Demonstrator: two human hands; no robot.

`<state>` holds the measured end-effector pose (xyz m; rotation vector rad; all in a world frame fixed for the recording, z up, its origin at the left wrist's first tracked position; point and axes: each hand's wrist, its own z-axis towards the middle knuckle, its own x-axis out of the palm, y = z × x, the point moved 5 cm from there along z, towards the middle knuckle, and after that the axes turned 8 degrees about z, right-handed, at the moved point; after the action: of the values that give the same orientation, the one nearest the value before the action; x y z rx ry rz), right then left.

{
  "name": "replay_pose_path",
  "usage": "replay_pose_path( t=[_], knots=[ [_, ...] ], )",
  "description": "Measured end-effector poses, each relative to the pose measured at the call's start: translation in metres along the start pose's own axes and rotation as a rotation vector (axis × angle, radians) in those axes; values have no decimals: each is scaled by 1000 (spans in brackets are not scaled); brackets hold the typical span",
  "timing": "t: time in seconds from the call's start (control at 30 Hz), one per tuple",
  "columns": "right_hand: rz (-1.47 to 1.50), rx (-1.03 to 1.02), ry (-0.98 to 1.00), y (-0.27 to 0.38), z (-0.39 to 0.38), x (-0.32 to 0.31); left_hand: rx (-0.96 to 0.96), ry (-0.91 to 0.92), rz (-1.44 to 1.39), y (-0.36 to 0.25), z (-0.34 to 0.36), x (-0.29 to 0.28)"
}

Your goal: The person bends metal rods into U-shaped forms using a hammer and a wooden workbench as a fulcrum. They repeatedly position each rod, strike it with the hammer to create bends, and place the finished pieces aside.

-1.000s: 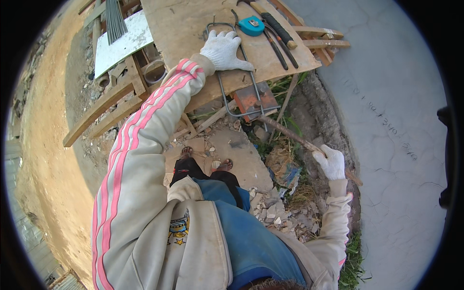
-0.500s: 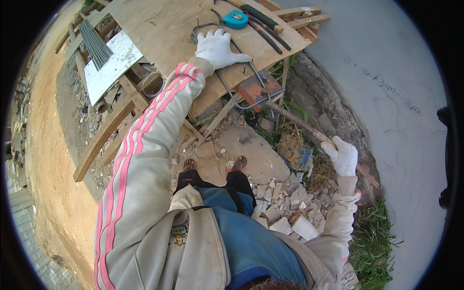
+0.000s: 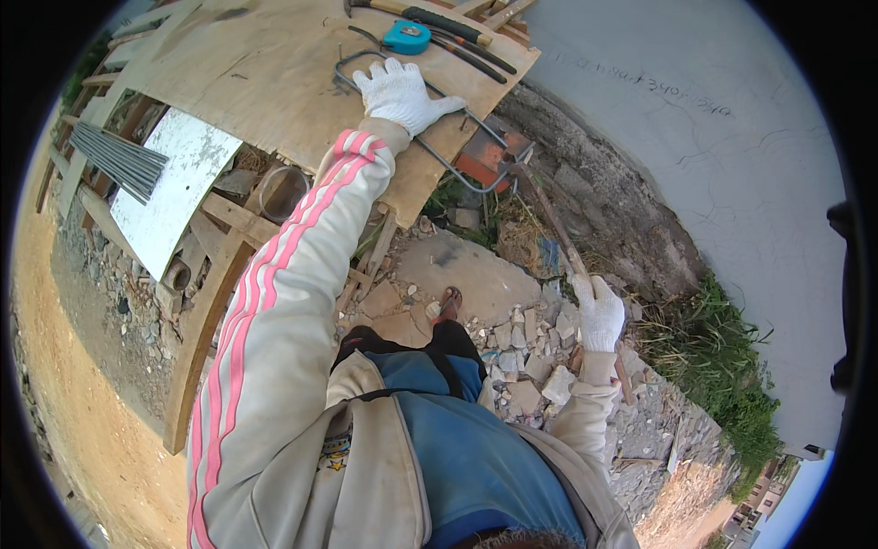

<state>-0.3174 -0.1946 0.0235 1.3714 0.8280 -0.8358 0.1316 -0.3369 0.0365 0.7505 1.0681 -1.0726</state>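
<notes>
My left hand [image 3: 402, 96], in a white knit glove, lies with fingers spread on a bent steel rod frame [image 3: 445, 166] at the edge of a plywood tabletop [image 3: 265, 59]. The frame's near end reaches past the plywood, over a rusty orange-red block [image 3: 479, 161]. My right hand [image 3: 599, 313], gloved too, is closed round a long rusty metal bar [image 3: 554, 222]. The bar's far end meets the frame by the block; how it grips there is too small to tell. A turquoise tape measure [image 3: 406, 37] sits just beyond my left hand.
Beyond the tape lie a hammer [image 3: 448, 25] and black-handled cutters [image 3: 473, 57]. At left, thin rods [image 3: 119, 157] rest on a white board [image 3: 174, 174], near a clear plastic tub [image 3: 284, 194]. Broken rubble [image 3: 526, 366] covers ground by my feet. A grey wall [image 3: 713, 156] stands right.
My right hand has swung the bar inward, nearer my body, and the bar now points more steeply toward me. My left hand stays spread on the frame. The whole view has shifted.
</notes>
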Motion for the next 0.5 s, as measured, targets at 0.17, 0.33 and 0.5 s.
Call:
replay_pose_path(
  t=[0.17,0.33,0.5],
  knots=[
    [42,143,-84,16,-50,37,-25,25,-61,2,3,5],
    [-11,12,-74,23,-32,13,-44,118,-66,3,3,-2],
    [-115,-25,48,31,-7,-24,-52,159,-84,5,5,-7]
  ],
)
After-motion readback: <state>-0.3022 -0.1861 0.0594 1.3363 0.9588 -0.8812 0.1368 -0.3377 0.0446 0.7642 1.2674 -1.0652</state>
